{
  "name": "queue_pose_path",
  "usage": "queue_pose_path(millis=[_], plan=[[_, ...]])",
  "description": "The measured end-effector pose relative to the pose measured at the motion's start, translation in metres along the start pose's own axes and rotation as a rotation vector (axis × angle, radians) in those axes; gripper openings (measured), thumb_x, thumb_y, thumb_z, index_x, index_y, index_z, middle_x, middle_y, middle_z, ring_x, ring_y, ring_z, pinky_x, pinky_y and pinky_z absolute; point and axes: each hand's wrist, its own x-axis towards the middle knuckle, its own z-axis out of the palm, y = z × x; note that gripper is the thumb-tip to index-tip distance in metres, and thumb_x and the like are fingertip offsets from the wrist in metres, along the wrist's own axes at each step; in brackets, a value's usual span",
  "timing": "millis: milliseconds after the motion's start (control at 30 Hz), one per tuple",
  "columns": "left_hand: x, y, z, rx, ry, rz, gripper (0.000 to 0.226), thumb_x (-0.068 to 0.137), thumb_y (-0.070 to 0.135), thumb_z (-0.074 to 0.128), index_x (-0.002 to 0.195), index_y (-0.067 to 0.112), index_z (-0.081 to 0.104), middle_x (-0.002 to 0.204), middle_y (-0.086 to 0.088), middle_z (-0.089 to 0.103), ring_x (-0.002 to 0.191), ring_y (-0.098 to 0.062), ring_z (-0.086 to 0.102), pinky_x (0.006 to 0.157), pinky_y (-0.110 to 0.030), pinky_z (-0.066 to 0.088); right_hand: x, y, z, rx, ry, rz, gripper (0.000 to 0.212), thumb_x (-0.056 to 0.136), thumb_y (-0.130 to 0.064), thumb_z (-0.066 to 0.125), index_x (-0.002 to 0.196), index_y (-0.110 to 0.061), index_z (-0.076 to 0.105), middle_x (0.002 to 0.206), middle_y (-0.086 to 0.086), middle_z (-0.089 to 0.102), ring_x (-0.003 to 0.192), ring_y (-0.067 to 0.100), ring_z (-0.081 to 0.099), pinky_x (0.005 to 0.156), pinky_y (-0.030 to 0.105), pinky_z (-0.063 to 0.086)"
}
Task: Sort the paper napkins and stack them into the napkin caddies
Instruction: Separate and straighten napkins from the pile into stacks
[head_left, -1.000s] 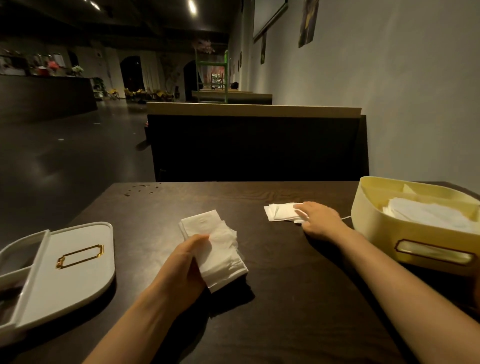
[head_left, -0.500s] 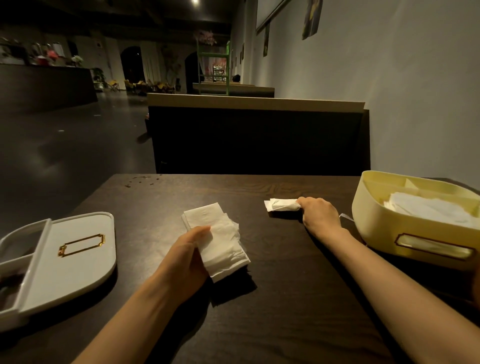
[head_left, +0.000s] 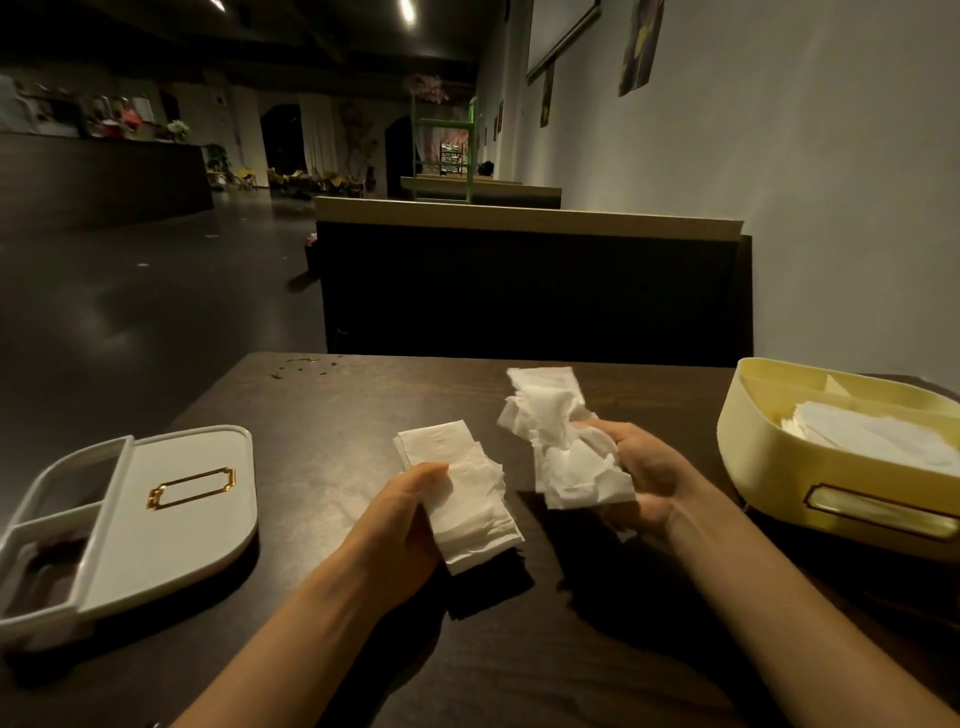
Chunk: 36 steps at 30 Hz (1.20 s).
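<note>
Slippage is what we are fearing most in the head view. Our right hand (head_left: 649, 478) is gripping a loose, crumpled bundle of napkins (head_left: 561, 447) above the counter (head_left: 322, 405). Its fingers (head_left: 618, 431) are curling round the lower half while the upper half is flopping free toward 12 o'clock. Sheets are looking ready to shed or tear if we are squeezing harder or swinging fast.

Our left hand (head_left: 400, 525) is pinching a flatter folded stack (head_left: 462, 488) at its near-left edge, thumb on top. The layers are fanning out at the near end, so a tilt is likely spilling them. Merging both piles unsorted is probably giving a crooked stack that is sitting badly in a caddy.

The yellow caddy (head_left: 779, 467) is sitting at 3 o'clock, already holding white napkins (head_left: 872, 441). The white caddy (head_left: 171, 519) is lying at 9 o'clock with its gold-framed face upward and its compartments too dark to read.

The counter is showing dark wood grain, with crumbs at 11 o'clock. A dark booth back (head_left: 519, 291) is standing at 12 o'clock, a pale wall (head_left: 779, 156) is running past 2 o'clock, and a dim hall floor (head_left: 130, 301) is opening toward 10 o'clock.
</note>
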Motion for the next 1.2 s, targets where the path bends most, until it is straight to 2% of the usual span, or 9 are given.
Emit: queue_pose_path(millis=[133, 233, 367, 500, 667, 733, 900, 1067, 1200], plan=[[0.0, -0.001, -0.001, 0.007, 0.001, -0.029, 0.023, 0.093, 0.014, 0.043, 0.11, 0.005, 0.056, 0.092, -0.018, 0.071, 0.087, -0.032, 0.066, 0.069, -0.043, 0.05, -0.002, 0.016, 0.013, 0.04, -0.042, 0.017, 0.045, 0.091, -0.036, 0.047, 0.087, 0.001, 0.074, 0.083, 0.02, 0.07, 0.069, 0.031, 0.07, 0.063, 0.04, 0.06], [0.001, -0.001, -0.001, -0.001, -0.009, -0.033, 0.025, 0.093, 0.014, 0.041, 0.11, 0.004, 0.057, 0.092, -0.018, 0.069, 0.084, -0.031, 0.065, 0.069, -0.043, 0.051, -0.002, 0.021, 0.015, -0.025, -0.08, 0.02, 0.041, 0.082, -0.03, 0.061, 0.113, -0.003, 0.064, 0.103, 0.019, 0.068, 0.088, 0.032, 0.068, 0.076, 0.042, 0.058], [0.003, -0.003, 0.001, 0.013, -0.056, -0.026, 0.028, 0.094, 0.013, 0.037, 0.105, 0.004, 0.061, 0.081, -0.013, 0.071, 0.073, -0.026, 0.067, 0.064, -0.036, 0.055, -0.005, 0.027, 0.016, -0.189, -0.189, -0.04, 0.033, 0.075, -0.013, 0.062, 0.108, -0.01, 0.063, 0.091, 0.012, 0.07, 0.076, 0.025, 0.069, 0.06, 0.035, 0.058], [0.002, -0.004, 0.002, 0.068, -0.127, -0.043, 0.03, 0.089, 0.008, 0.038, 0.1, 0.003, 0.065, 0.08, -0.011, 0.071, 0.068, -0.021, 0.07, 0.059, -0.032, 0.057, -0.002, 0.031, 0.018, -0.281, -0.224, -0.034, 0.045, 0.066, -0.013, 0.067, 0.111, -0.014, 0.064, 0.101, 0.014, 0.068, 0.086, 0.028, 0.065, 0.073, 0.04, 0.056], [0.002, -0.002, 0.001, -0.021, -0.189, -0.021, 0.037, 0.085, 0.023, 0.048, 0.104, -0.002, 0.066, 0.091, -0.016, 0.066, 0.08, -0.024, 0.064, 0.075, -0.034, 0.055, -0.006, 0.029, 0.021, -0.379, -0.276, -0.034, 0.033, 0.076, 0.001, 0.063, 0.107, -0.007, 0.064, 0.09, 0.014, 0.069, 0.072, 0.022, 0.068, 0.059, 0.029, 0.058], [0.002, -0.002, 0.003, -0.055, -0.198, -0.019, 0.04, 0.085, 0.021, 0.047, 0.111, -0.005, 0.063, 0.093, -0.018, 0.066, 0.082, -0.026, 0.064, 0.076, -0.035, 0.055, -0.009, 0.029, 0.02, -0.335, -0.315, -0.052, 0.034, 0.071, 0.0, 0.063, 0.102, -0.012, 0.068, 0.089, 0.013, 0.069, 0.071, 0.022, 0.068, 0.059, 0.03, 0.058], [0.002, -0.009, 0.004, 0.014, -0.161, -0.032, 0.033, 0.089, 0.009, 0.034, 0.103, 0.0, 0.062, 0.083, -0.016, 0.071, 0.07, -0.025, 0.069, 0.059, -0.033, 0.057, -0.01, 0.025, 0.021, -0.124, -0.432, -0.191, 0.049, 0.049, -0.004, 0.079, 0.096, -0.015, 0.07, 0.077, 0.012, 0.068, 0.06, 0.02, 0.066, 0.052, 0.03, 0.056], [-0.001, -0.008, 0.004, 0.104, -0.173, 0.016, 0.035, 0.092, 0.024, 0.043, 0.109, 0.004, 0.066, 0.098, -0.015, 0.07, 0.084, -0.026, 0.068, 0.07, -0.035, 0.057, -0.011, 0.024, 0.02, -0.186, -0.445, -0.157, 0.044, 0.07, 0.002, 0.056, 0.112, -0.011, 0.06, 0.084, 0.013, 0.068, 0.064, 0.021, 0.067, 0.053, 0.029, 0.056], [-0.001, -0.005, 0.005, 0.02, -0.115, 0.016, 0.053, 0.092, 0.044, 0.042, 0.116, 0.003, 0.064, 0.102, -0.018, 0.068, 0.087, -0.026, 0.066, 0.077, -0.035, 0.056, -0.004, 0.03, 0.017, -0.354, -0.35, -0.036, 0.037, 0.083, 0.004, 0.056, 0.118, -0.007, 0.06, 0.101, 0.016, 0.068, 0.078, 0.024, 0.067, 0.063, 0.031, 0.058]])
